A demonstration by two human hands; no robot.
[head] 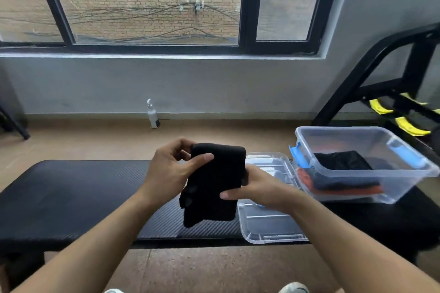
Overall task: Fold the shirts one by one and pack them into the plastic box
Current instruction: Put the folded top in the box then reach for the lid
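Observation:
A folded black shirt [214,183] hangs upright above the black padded bench [71,197], held between both hands. My left hand [171,169] grips its upper left edge with the thumb across the front. My right hand [257,188] clamps its lower right side. To the right, the clear plastic box [404,173] with blue latches stands on the bench. Inside it lie a folded black shirt [342,160] and an orange one [342,191] beneath. The box's clear lid [269,223] lies flat on the bench under my right hand.
A white spray bottle [153,115] stands on the floor by the wall below the window. A black metal frame with yellow parts [404,107] rises at the right behind the box. My shoes show at the bottom edge.

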